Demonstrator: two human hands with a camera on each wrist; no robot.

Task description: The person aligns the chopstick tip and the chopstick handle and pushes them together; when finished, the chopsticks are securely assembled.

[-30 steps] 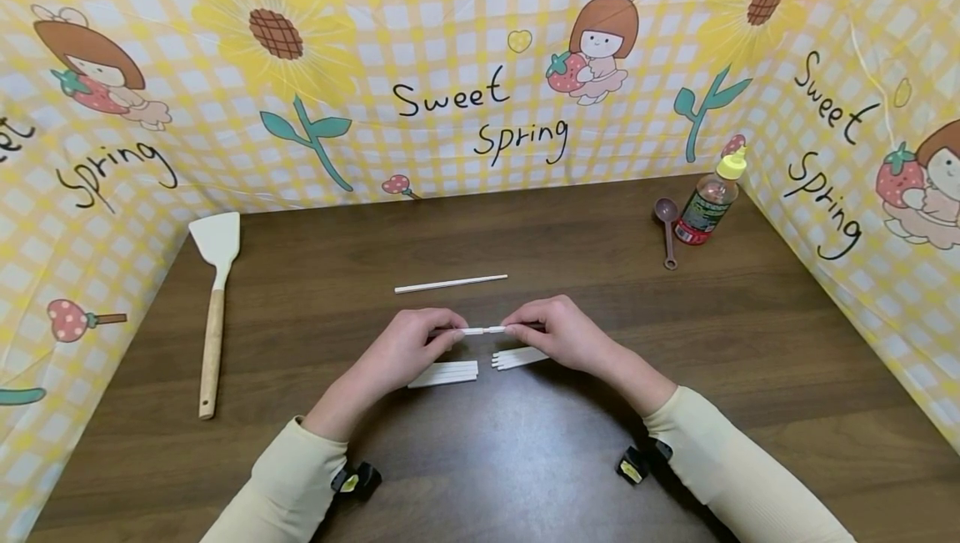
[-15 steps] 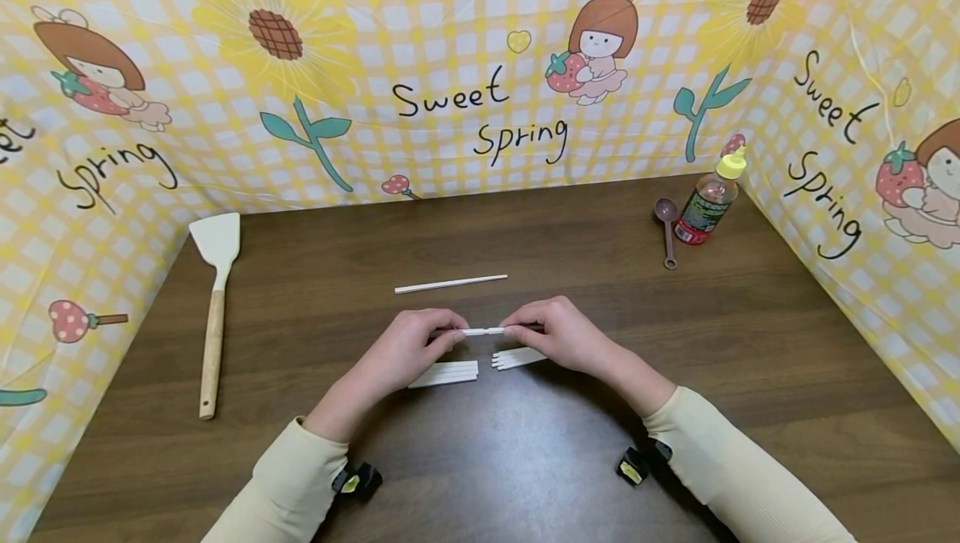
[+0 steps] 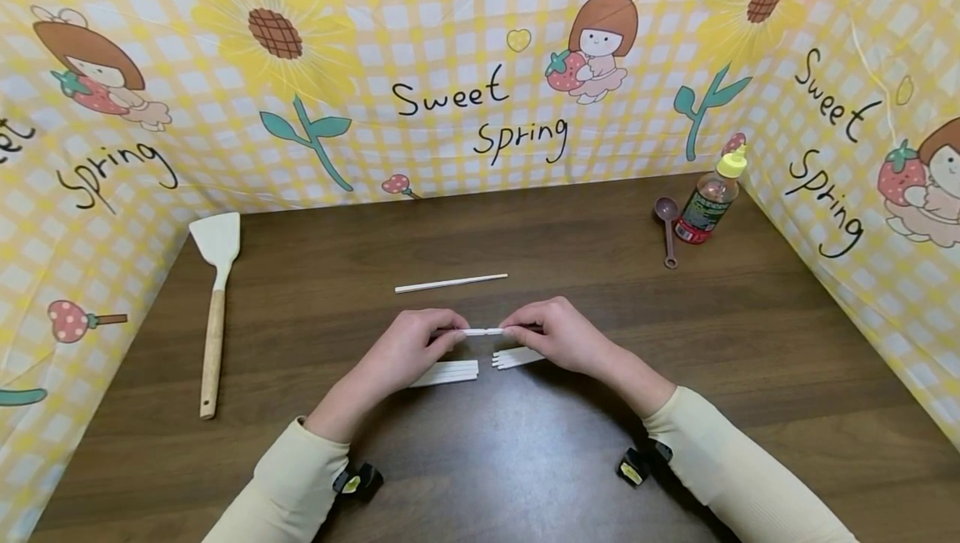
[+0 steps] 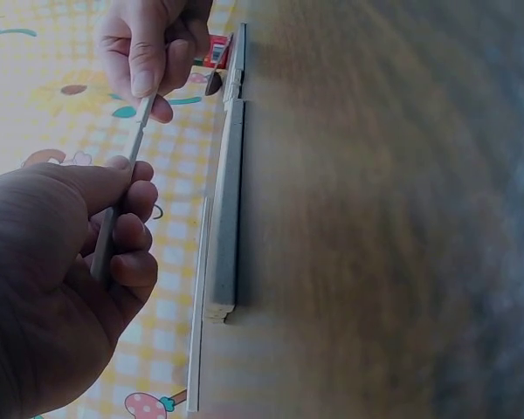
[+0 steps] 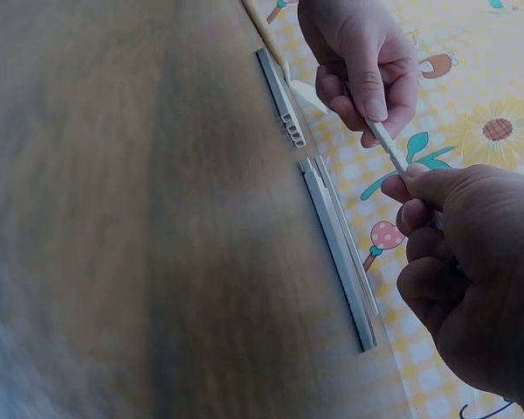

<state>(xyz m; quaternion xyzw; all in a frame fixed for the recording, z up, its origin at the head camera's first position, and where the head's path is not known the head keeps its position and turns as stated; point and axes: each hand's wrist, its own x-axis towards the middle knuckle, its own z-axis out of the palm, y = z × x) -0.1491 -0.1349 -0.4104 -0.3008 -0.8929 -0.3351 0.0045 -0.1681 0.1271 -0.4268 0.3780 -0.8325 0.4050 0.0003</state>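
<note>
Above the table my left hand pinches one white stick piece between thumb and fingers. Facing it, my right hand pinches a second white stick piece. The two pieces line up end to end, with a small notch showing where they meet; how deep they join I cannot tell. Curled fingers hide their outer lengths in the left wrist view. Below the left hand lies a row of thicker white sticks. Under the right hand is a row of white sticks with narrow tips, partly covered.
One slim white stick lies beyond the hands. A white spatula with a wooden handle is at the left. At the back right stand a yellow-capped squeeze bottle and, beside it, a brown measuring spoon. Patterned cloth walls the table.
The narrow gap between the two held stick pieces has shrunk, and their ends now sit closer together. Both hands stay almost in place.
</note>
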